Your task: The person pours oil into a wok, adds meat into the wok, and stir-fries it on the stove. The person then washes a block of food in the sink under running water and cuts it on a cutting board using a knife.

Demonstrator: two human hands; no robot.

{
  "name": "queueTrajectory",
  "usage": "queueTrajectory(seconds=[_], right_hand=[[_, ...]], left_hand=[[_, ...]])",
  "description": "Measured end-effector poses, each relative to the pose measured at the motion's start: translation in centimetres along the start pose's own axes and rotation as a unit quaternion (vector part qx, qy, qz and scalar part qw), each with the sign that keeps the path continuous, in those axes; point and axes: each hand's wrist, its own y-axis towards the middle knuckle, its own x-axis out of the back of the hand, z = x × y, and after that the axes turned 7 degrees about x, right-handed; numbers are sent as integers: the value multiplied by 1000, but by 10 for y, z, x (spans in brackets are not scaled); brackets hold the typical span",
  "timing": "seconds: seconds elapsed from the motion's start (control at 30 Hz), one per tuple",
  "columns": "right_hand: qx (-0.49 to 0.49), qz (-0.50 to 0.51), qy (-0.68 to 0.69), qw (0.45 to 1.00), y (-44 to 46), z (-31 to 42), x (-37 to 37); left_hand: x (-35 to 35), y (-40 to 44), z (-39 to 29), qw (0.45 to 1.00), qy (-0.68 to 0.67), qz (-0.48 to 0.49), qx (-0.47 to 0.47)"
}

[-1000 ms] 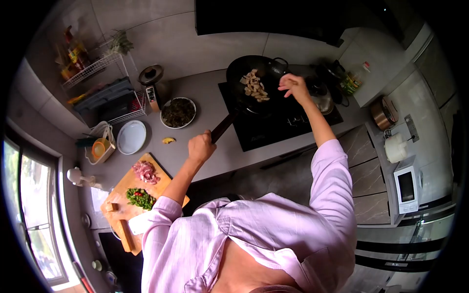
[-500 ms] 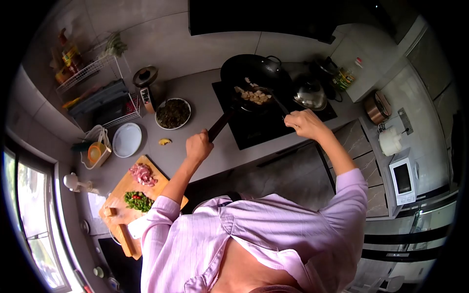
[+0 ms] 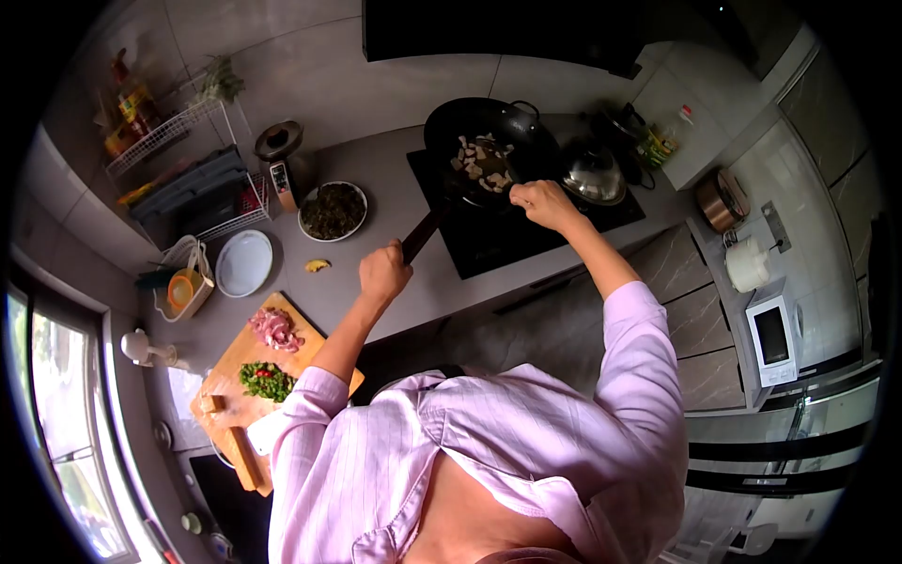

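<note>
My left hand (image 3: 384, 273) is closed round the dark handle (image 3: 425, 233) of a black wok (image 3: 533, 139) on the cooktop (image 3: 479, 256). Pale pieces of food (image 3: 482, 162) lie spread over the bottom of the wok. At the wok's right front edge, my right hand (image 3: 545, 202) is closed on a dark spatula, whose lower part reaches in among the food and is hard to make out. Just right of the wok sits a shiny domed lid (image 3: 595, 177).
Left of the cooktop are a bowl of dark leafy food (image 3: 333, 211), an empty white plate (image 3: 244, 263) and a yellow scrap (image 3: 318, 266). A cutting board (image 3: 225, 376) holds sliced meat (image 3: 275, 329), chopped greens (image 3: 267, 381) and a cleaver (image 3: 244, 459). A range hood (image 3: 498, 33) hangs above.
My right hand first took up the spatula beside the wok, then moved up and left with it to the wok's edge. The food pieces have shifted and spread. My left hand still holds the handle.
</note>
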Motion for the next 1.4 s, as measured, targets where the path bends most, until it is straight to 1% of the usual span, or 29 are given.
queueTrajectory(seconds=[0.03, 0.1, 0.17, 0.23, 0.3, 0.43, 0.5, 0.57, 0.63, 0.67, 0.7, 0.77, 0.87, 0.9, 0.97, 1.0, 1.03, 1.1, 1.13, 1.17, 1.23, 1.3, 1.37, 1.4], right_hand=[[-1, 1, 0, 1000, -1, 2, -3], [12, 46, 17, 999, -5, 11, -6], [18, 60, 2, 998, -12, 16, 9], [20, -4, 46, 999, -15, 20, 30], [13, -22, 41, 999, -10, 16, 38], [-7, -48, 1, 999, 10, -5, 8], [-16, -3, -54, 998, 18, -11, -1], [-7, -18, -50, 999, 12, -8, -5], [12, 76, -31, 997, 1, 3, 4], [20, 116, -58, 991, -5, 8, 12], [20, 119, -57, 991, -12, 16, 20], [33, 4, -15, 999, -25, 32, 37], [29, 21, 22, 999, -36, 55, 55], [25, 19, 23, 999, -39, 54, 50], [36, 58, 20, 997, -41, 55, 33], [20, 79, -3, 997, -37, 55, 29], [18, 78, -3, 997, -38, 48, 20], [21, 3, -9, 1000, -31, 34, 7], [-4, 8, 1, 1000, -28, 31, 10], [-1, 5, 0, 1000, -28, 29, 13], [-25, 9, 7, 1000, -27, 43, 28], [-18, 4, 28, 999, -25, 54, 28], [42, 6, 47, 998, -24, 51, 13], [31, 30, 34, 998, -23, 48, 6]], left_hand=[[0, 1, 0, 1000, 0, 1, 2], [-2, 2, 2, 1000, -8, -3, 0], [-3, 2, 3, 1000, -16, -7, -1], [-1, 1, 2, 1000, -25, -10, -9], [-2, 3, 2, 1000, -23, -10, -6], [1, 2, 0, 1000, 5, 4, -4], [0, 2, 0, 1000, 6, 2, -7], [1, 3, 1, 1000, 7, 0, -7], [0, 1, 1, 1000, -4, -5, -12], [0, 0, 1, 1000, -5, -3, -10], [1, 0, 0, 1000, -4, 3, -4], [0, 0, 0, 1000, -6, 10, 2], [1, 0, 0, 1000, -9, 9, -5], [2, 0, -1, 1000, -7, 9, -2], [3, 1, -3, 1000, -5, 10, -2], [3, 2, -3, 1000, -2, 11, 4], [3, 1, -3, 1000, 2, 12, 11], [4, 1, -3, 1000, 4, 16, 10], [5, 2, -3, 1000, 5, 19, 12], [2, 3, -1, 1000, 7, 15, 12], [-6, 4, 3, 1000, -4, -10, 6], [-5, 3, 4, 1000, -8, -5, 5], [-4, 2, 3, 1000, -11, 2, 1], [-3, 2, 3, 1000, -13, 7, 4]])
